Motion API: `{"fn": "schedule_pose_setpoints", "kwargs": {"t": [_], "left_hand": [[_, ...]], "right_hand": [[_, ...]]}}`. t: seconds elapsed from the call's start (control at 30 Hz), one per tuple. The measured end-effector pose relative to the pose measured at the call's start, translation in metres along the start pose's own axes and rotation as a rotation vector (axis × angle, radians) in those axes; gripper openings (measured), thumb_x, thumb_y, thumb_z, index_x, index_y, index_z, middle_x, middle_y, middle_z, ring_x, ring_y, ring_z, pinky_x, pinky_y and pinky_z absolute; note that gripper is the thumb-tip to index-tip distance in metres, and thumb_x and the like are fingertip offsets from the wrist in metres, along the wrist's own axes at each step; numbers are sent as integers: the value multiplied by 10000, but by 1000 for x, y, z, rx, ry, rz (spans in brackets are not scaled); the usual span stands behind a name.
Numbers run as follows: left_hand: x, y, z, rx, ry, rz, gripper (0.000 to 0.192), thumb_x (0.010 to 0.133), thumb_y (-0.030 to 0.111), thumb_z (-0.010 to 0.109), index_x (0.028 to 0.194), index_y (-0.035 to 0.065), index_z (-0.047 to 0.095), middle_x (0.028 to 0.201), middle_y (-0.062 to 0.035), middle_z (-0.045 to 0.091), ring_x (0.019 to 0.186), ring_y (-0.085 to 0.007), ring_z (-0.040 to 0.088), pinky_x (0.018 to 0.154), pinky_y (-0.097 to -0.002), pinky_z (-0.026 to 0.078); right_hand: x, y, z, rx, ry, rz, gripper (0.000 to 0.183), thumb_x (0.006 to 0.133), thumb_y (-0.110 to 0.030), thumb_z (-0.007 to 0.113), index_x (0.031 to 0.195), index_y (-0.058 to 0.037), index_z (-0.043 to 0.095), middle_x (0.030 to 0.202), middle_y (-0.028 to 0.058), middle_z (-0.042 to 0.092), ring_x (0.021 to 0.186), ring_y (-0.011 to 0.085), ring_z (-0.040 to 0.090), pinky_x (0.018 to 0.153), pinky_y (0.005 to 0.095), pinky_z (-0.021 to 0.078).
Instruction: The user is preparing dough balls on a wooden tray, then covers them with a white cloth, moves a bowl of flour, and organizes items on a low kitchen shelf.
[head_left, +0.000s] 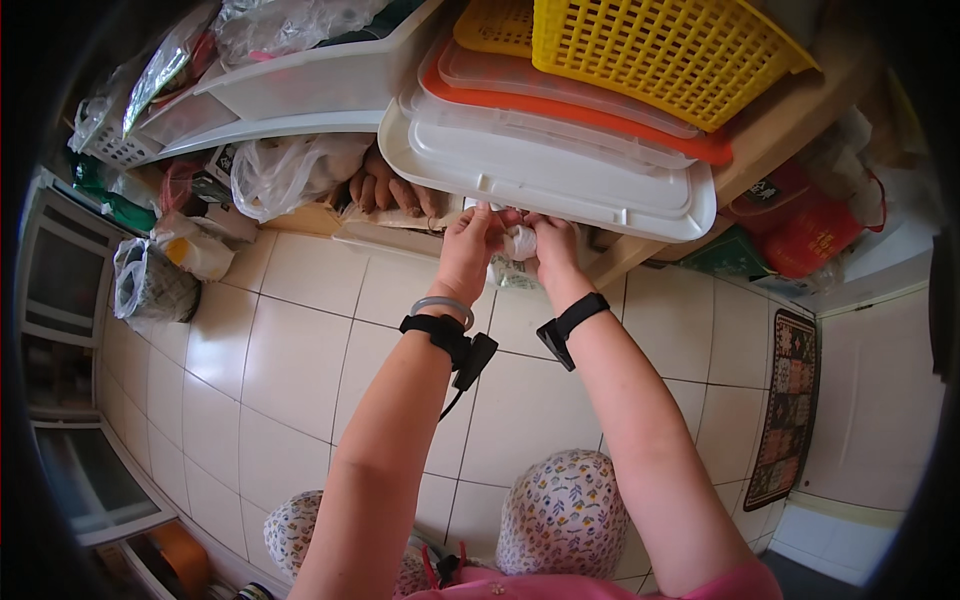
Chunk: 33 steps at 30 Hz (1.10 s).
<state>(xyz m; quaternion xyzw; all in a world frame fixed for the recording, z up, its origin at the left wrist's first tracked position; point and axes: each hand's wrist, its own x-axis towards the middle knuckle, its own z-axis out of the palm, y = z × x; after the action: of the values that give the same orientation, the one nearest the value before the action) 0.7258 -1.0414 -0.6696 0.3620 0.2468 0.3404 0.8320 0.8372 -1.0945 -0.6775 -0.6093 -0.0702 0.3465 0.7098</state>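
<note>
My left hand (469, 247) pinches part of a thin plastic bag (514, 273) just below the front edge of a white plastic lid (555, 180). Opposite it, my right hand (553, 244) grips a bunched white part of the same bag. Green print shows on the bag where it hangs under my hands. Its contents are hidden by my hands and the lid. Sweet potatoes (386, 187) lie on the low shelf to the left of my hands.
A yellow basket (660, 60), an orange lid (570, 105) and clear lids are stacked above. Left stand a white bin (300, 86), a knotted plastic bag (292, 169) and a lined waste bin (154, 281). Red bags (810, 232) sit at right, near a patterned mat (784, 405).
</note>
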Motion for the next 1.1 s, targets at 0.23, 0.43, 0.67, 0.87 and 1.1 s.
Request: {"fn": "schedule_pose_setpoints", "kwargs": {"t": [0.23,0.43,0.67,0.87,1.1], "left_hand": [[10,-4,1,-192,51,-115,266,1004,196,345,845,63,511,761,-35,543,739,-179,560,630,-302,431],[0,-20,20,-371,296,-1,315,1011,302,398,836,57,490,694,-19,504,627,-160,528,569,-282,401],[-23,-26,23,-450,345,55,280,1015,283,385,873,71,498,697,-13,483,678,-162,504,585,-287,377],[-18,-1,2,-94,283,21,273,999,294,445,898,57,535,746,-25,562,700,-142,556,583,-269,394],[7,22,3,349,45,-99,177,921,161,577,969,-7,610,838,-46,632,722,-132,573,644,-262,447]], "right_hand": [[19,3,-1,214,-184,198,126,865,-32,559,990,-27,575,873,75,614,729,191,607,625,327,526],[31,11,-2,195,16,215,146,828,-61,619,963,-34,571,835,66,597,695,191,582,606,353,520],[22,3,11,70,119,183,76,867,-51,593,942,-57,600,867,54,607,746,196,568,642,343,483],[3,2,13,-4,-11,174,147,857,-110,626,997,-67,615,911,37,608,804,178,566,681,342,481],[10,-28,-18,-253,-364,-145,292,877,-259,644,1039,-19,604,964,30,611,846,135,584,734,289,490]]}}
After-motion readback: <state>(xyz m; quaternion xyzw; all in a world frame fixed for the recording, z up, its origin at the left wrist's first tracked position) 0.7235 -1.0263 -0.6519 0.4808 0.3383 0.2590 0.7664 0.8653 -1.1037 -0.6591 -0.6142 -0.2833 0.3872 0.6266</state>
